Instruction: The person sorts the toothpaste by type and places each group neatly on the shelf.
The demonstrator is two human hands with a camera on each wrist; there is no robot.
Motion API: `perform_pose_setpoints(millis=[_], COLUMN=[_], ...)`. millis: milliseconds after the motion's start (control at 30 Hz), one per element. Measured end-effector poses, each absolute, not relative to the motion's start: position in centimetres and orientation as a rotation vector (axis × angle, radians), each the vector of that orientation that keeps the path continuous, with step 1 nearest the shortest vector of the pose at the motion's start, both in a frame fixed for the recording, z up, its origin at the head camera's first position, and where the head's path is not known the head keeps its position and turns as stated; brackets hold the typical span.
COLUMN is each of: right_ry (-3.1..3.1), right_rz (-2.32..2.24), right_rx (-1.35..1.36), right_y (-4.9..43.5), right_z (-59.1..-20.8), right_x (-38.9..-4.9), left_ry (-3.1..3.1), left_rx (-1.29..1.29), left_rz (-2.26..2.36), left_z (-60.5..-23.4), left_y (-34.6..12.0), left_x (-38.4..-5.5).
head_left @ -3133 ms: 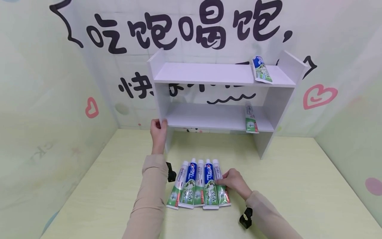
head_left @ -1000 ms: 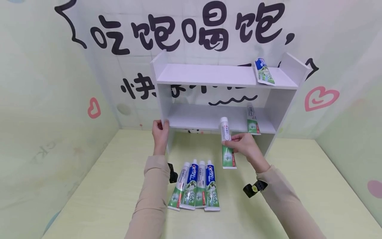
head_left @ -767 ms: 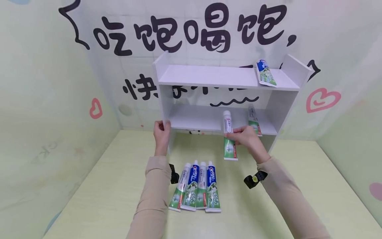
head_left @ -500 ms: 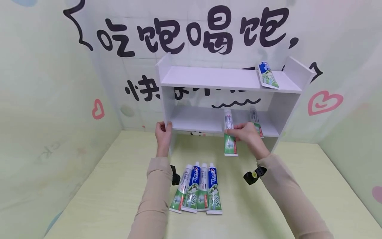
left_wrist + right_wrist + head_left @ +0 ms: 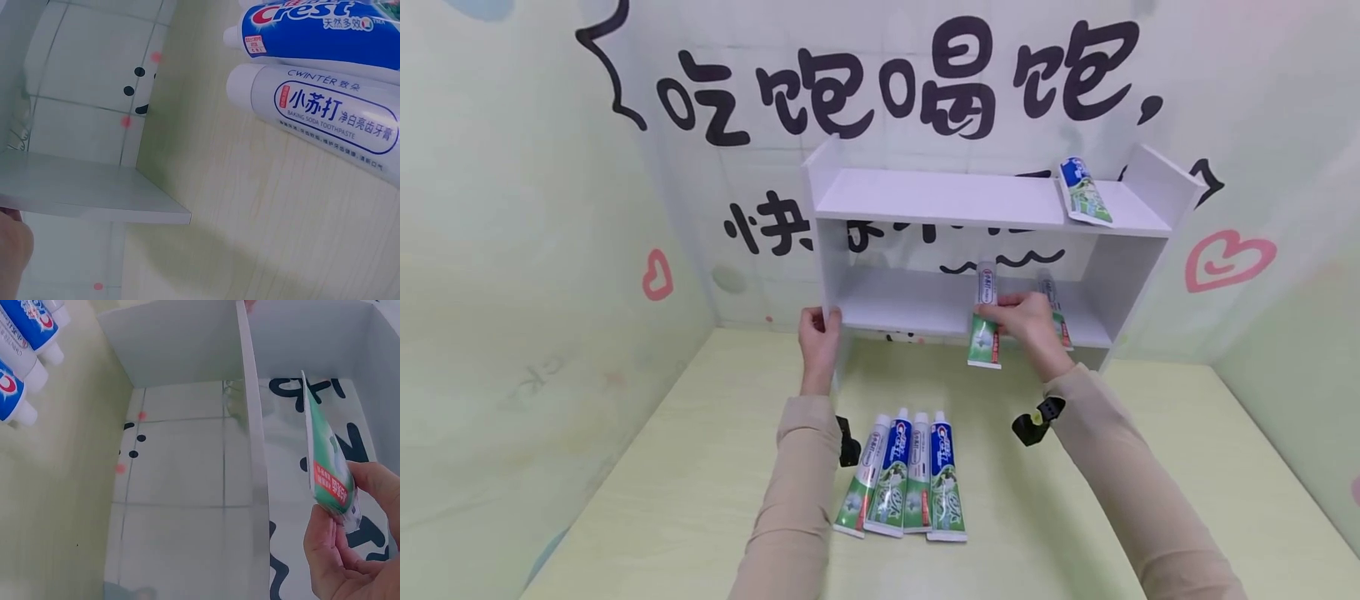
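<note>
In the head view my right hand (image 5: 1033, 329) pinches a green-and-white toothpaste tube (image 5: 984, 340) by its right edge. The tube's cap end reaches over the white shelf unit's middle board (image 5: 902, 307), and its flat end juts past the front edge. In the right wrist view, thumb and fingers hold that tube (image 5: 329, 465). My left hand (image 5: 820, 343) grips the unit's left side panel (image 5: 829, 258); only part of this hand (image 5: 14, 256) shows in the left wrist view. Another green-and-white toothpaste tube (image 5: 1058, 315) lies on the middle board, right of the held one, partly hidden by my right hand.
A blue-and-green Crest toothpaste tube (image 5: 1086, 193) lies on the top board's right part. Several tubes, Crest (image 5: 947, 487) and green-and-white (image 5: 917, 475) alternating, lie side by side on the table (image 5: 1045, 533). A printed wall (image 5: 760, 292) stands behind the unit.
My right hand has lifted the rightmost tube from the table row and carried it up and forward to the middle board. My left hand stays on the side panel. The head view has shifted slightly.
</note>
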State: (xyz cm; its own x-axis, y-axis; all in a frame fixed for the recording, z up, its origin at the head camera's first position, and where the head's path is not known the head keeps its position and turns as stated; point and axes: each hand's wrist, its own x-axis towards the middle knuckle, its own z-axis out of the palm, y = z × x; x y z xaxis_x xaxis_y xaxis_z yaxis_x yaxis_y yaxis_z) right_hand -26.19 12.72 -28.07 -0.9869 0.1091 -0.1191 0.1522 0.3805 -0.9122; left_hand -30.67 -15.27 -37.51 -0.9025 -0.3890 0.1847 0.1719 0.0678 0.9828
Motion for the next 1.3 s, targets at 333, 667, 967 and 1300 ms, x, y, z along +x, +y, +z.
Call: perform_pose_setpoints(millis=[333,667,967,1300], right_ry=[2.633,2.78,2.743,2.793], right_rz=[-1.752,-1.631,-1.6,-1.594], right_rx=[0.313,0.28,0.338,0.358], right_y=[13.3,13.1,13.2,12.8], right_z=[-29.0,-29.1,-29.3,-29.5], right_x=[-27.0,-28.4,-28.8,-29.3], left_ry=[-1.991,-1.971,-1.98,-1.972], left_rx=[0.222,0.229,0.229,0.218], left_rz=[-1.879,-1.865,-1.878,-1.867], left_z=[-37.7,-37.5,-37.7,-37.6], left_y=[-15.2,-15.3,-15.0,-15.3], left_x=[-30.4,-30.5,-30.3,-30.4])
